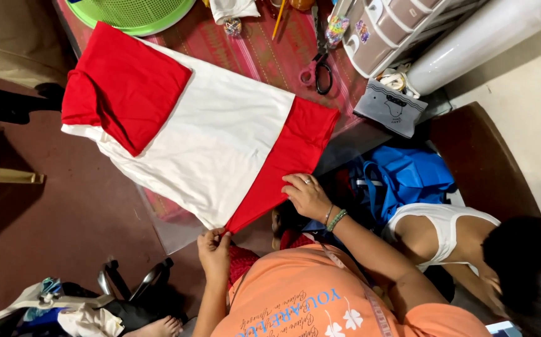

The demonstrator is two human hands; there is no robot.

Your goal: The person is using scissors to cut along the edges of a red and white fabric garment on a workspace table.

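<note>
One red-and-white garment (208, 134) lies flat on table (258, 56). Left hand (214, 249) pinches its bottom corner; right hand (308, 195) presses flat, fingers together, on red hem. One scissors (320, 65) and one green basket (133, 12) behind.

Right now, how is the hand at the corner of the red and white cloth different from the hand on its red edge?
The left hand pinches the bottom corner of the red and white cloth with closed fingers; the right hand lies flatter on the red edge. The right hand wears a ring and wrist bracelets; the left hand shows none. Both touch the same cloth.
</note>
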